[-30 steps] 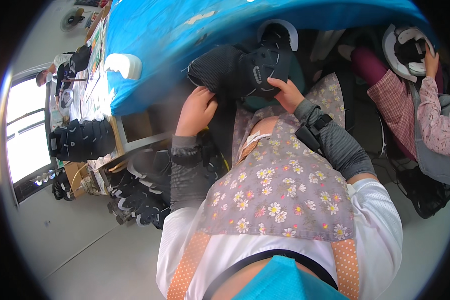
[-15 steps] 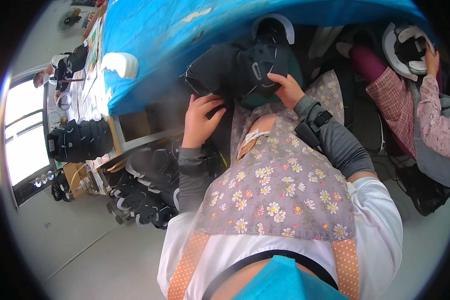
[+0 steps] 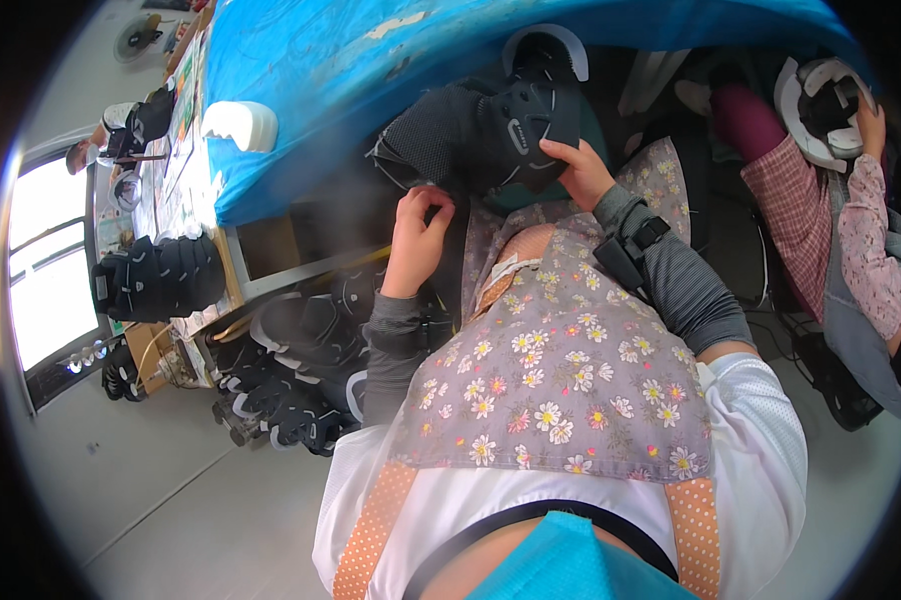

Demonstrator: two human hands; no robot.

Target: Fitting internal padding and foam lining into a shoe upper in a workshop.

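Observation:
A black boot with a meshed front, a smooth plastic side and a pale curved rim at its far end lies above my lap, against the blue-covered table edge. My right hand grips its side, thumb on the outer face and the other fingers mostly hidden behind. At the lower edge of the meshed part is my left hand, thumb and fingers bent together in a pinch. Whatever lies between those fingertips is too small or hidden to make out. A flowered apron covers my lap.
A white curved part lies on the blue table cover. Several black boots are piled at lower left, more stand beyond. A co-worker at right holds a white-and-black piece. Another person works at far left.
My left hand has turned and its fingers have curled from spread to pinched. The right hand keeps its grip, shifting slightly. The boot has barely moved; the co-worker's piece has tilted.

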